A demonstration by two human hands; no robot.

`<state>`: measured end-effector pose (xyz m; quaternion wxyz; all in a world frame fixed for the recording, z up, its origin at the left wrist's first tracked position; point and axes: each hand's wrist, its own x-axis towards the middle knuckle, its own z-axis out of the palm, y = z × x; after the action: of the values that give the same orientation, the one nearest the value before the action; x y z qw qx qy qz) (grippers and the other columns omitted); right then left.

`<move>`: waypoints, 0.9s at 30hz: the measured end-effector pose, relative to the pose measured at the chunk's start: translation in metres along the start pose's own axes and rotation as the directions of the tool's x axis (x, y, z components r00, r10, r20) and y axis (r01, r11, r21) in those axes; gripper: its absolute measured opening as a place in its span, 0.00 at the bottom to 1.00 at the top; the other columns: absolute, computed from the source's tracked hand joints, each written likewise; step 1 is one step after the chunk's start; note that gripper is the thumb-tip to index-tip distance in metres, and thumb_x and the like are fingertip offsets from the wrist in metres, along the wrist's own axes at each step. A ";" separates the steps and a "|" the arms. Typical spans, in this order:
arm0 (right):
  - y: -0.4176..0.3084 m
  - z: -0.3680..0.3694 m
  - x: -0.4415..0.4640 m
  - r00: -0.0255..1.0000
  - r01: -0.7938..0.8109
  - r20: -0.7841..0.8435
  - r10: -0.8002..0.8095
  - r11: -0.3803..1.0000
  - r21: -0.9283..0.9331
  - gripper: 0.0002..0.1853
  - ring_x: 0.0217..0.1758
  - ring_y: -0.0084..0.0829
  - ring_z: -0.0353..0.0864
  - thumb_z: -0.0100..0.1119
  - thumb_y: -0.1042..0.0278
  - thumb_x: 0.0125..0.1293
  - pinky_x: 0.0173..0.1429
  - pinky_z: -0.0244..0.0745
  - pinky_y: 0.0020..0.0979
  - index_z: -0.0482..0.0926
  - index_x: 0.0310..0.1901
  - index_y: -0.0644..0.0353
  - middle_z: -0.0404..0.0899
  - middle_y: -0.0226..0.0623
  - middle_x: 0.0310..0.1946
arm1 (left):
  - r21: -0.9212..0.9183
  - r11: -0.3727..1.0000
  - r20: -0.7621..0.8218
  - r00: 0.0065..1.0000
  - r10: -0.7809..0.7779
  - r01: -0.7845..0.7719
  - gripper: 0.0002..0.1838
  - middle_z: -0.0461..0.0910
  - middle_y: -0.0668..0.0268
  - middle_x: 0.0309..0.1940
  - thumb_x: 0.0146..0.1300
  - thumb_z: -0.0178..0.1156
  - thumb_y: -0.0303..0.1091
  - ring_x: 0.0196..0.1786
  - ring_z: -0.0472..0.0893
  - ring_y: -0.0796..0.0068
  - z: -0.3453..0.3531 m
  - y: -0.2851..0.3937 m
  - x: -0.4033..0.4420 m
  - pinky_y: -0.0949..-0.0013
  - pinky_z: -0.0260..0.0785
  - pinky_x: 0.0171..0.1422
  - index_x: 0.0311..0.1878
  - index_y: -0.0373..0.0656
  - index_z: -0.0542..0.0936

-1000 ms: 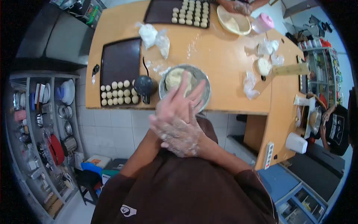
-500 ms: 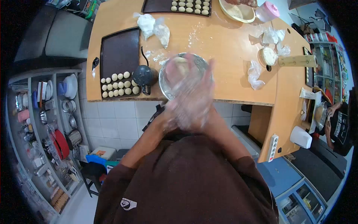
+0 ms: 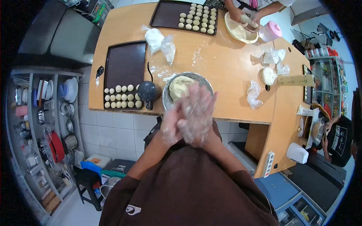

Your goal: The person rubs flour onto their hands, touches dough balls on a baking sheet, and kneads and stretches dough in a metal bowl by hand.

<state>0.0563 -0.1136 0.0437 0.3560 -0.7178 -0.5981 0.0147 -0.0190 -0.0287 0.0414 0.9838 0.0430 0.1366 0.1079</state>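
My right hand (image 3: 196,118), dusted with flour, lies across my left hand (image 3: 171,124) just in front of a metal bowl (image 3: 166,98). Its fingers stretch out towards the bowl and are slightly blurred. The left hand's fingers are mostly hidden behind the right. Whether anything sits between the palms does not show. A large lump of pale dough (image 3: 180,87) rests in the bowl. Left of the bowl stands a small black device (image 3: 148,91) with a cord. Beyond it, a dark baking tray (image 3: 124,66) carries rows of small dough balls (image 3: 121,96) along its near end.
At the back is a second tray (image 3: 164,15) with dough balls. Another person's hands (image 3: 247,19) work over a yellow basin (image 3: 230,28). Flour bags (image 3: 154,39), a dough bowl (image 3: 269,76) and a bamboo tube (image 3: 296,80) lie about. A person in black (image 3: 339,139) works at right.
My hands have shifted against each other, the right one now covering much of the left. More of the dough shows. The view has tilted up, bringing the other person's hands into sight.
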 end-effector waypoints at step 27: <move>0.026 0.062 -0.095 0.906 0.011 0.361 0.220 0.841 -0.541 0.31 0.82 0.55 0.39 0.36 0.50 0.74 0.78 0.18 0.62 0.63 0.73 0.59 0.51 0.48 0.77 | 0.675 0.731 -0.169 0.985 0.030 0.094 0.31 0.57 0.59 0.76 0.78 0.36 0.51 0.75 0.60 0.65 -0.117 -0.053 -0.034 0.61 0.51 0.79 0.76 0.44 0.54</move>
<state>0.0237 -0.1661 -0.0542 0.0090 -0.8008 -0.5986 0.0186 -0.0725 -0.0813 -0.0677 0.8862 0.3885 0.2497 0.0366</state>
